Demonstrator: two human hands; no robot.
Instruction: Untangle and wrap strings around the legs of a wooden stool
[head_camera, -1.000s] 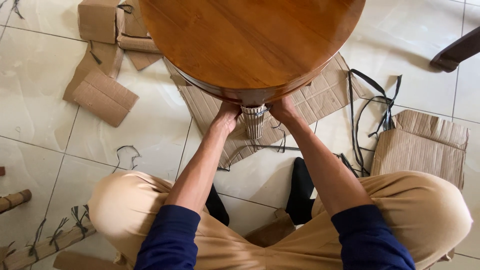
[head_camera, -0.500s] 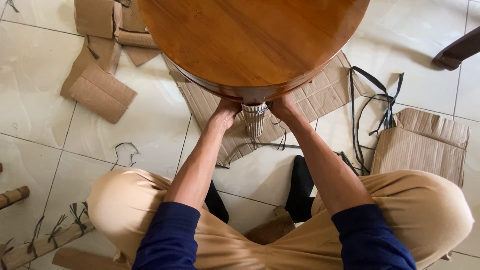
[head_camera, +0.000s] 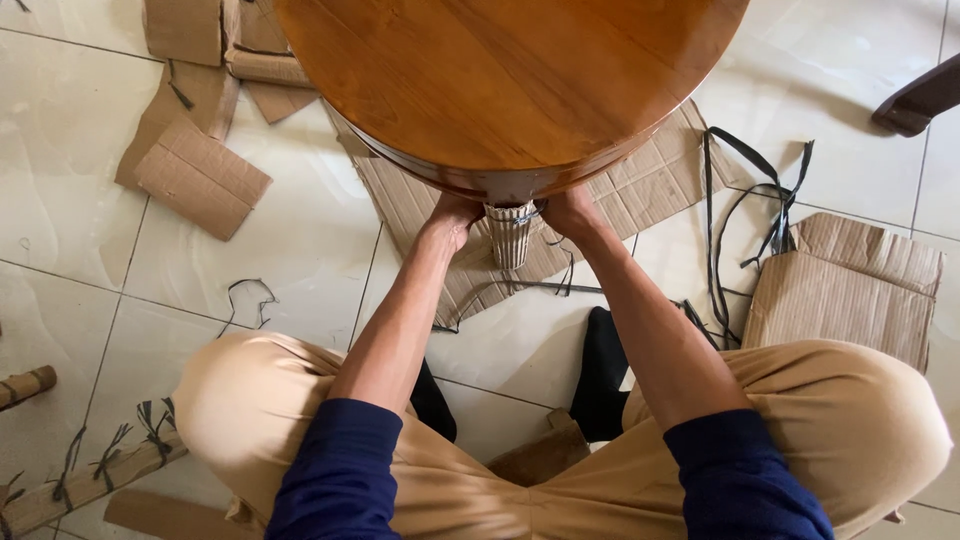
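Note:
A round wooden tabletop (head_camera: 510, 80) fills the upper middle of the view. Below its near edge stands a table leg wrapped in corrugated cardboard (head_camera: 510, 235), bound with black strap. My left hand (head_camera: 450, 218) reaches under the rim on the leg's left side; its fingers are hidden by the tabletop. My right hand (head_camera: 572, 212) reaches under on the leg's right side, fingers also hidden. Both hands are against the top of the wrapped leg. I sit on the floor with knees spread.
Cardboard sheets lie under the table (head_camera: 650, 190), at the left (head_camera: 200, 180) and at the right (head_camera: 845, 290). Black straps (head_camera: 745, 200) trail over the tiled floor (head_camera: 300, 250). A strapped cardboard roll (head_camera: 90, 480) lies bottom left. A dark furniture leg (head_camera: 920, 100) shows top right.
The view has shifted slightly; both hands stay at the top of the wrapped leg with hardly any movement.

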